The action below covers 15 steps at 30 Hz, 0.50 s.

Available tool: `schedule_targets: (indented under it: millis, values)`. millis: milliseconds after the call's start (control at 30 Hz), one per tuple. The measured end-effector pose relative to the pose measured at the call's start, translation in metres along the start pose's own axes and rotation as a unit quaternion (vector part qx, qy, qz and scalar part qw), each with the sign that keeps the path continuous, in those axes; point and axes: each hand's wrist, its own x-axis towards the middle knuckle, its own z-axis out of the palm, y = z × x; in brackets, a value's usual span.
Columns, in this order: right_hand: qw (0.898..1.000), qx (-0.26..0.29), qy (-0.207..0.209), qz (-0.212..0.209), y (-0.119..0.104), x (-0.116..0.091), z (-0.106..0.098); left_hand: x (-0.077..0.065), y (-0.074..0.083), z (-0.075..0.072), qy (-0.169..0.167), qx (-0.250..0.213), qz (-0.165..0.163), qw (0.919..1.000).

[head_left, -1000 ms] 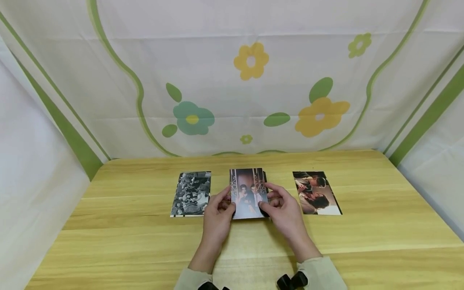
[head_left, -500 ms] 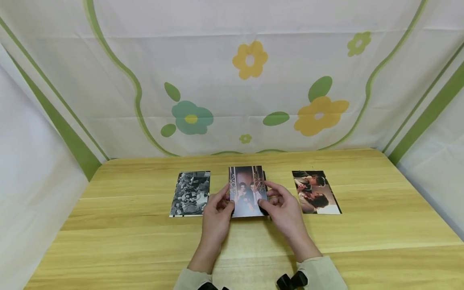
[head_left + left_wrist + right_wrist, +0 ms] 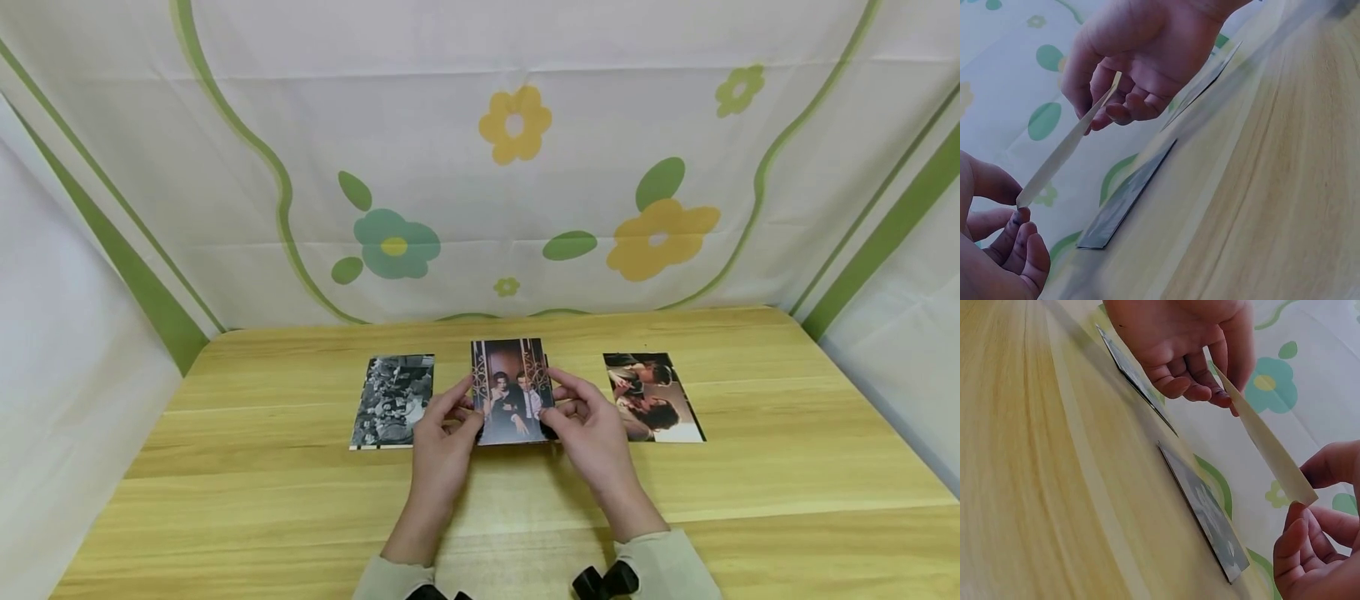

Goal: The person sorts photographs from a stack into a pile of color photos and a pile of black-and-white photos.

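My left hand [image 3: 444,450] and right hand [image 3: 596,442] each pinch one side edge of a photo print [image 3: 513,396] showing two people before ornate ironwork. Thumbs lie on its front, with fingers at the edges and behind. Seen nearly edge-on, the print [image 3: 1054,162] is raised off the table in the left wrist view, between the left hand [image 3: 997,231] and right hand [image 3: 1141,62]. Beneath it a second photo [image 3: 1207,515] lies on the table, mostly hidden in the head view. A black-and-white crowd photo [image 3: 393,402] lies to the left, a colour photo of two people [image 3: 654,398] to the right.
The wooden table [image 3: 262,500] runs back to a white curtain [image 3: 420,142] printed with flowers and leaves. White cloth with green stripes hangs at both sides. Dark straps with black devices [image 3: 604,581] sit at the sleeves.
The held photo has risen a little and tilted, so its glare has faded and its picture is clearer. Both hands keep their pinch. The side photos lie unchanged.
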Motion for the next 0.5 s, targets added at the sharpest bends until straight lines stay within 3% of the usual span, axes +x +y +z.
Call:
schedule_targets:
  millis: [300, 500]
  values:
    - [1.0, -0.009, 0.009, 0.002, -0.001, 0.001, -0.008, -0.002, -0.002, 0.008, -0.009, -0.007, 0.014, 0.9998]
    - [0.998, -0.04, 0.032, 0.02, 0.004, 0.002, -0.035, 0.002, 0.0, 0.029, -0.061, 0.023, 0.017, 0.9977]
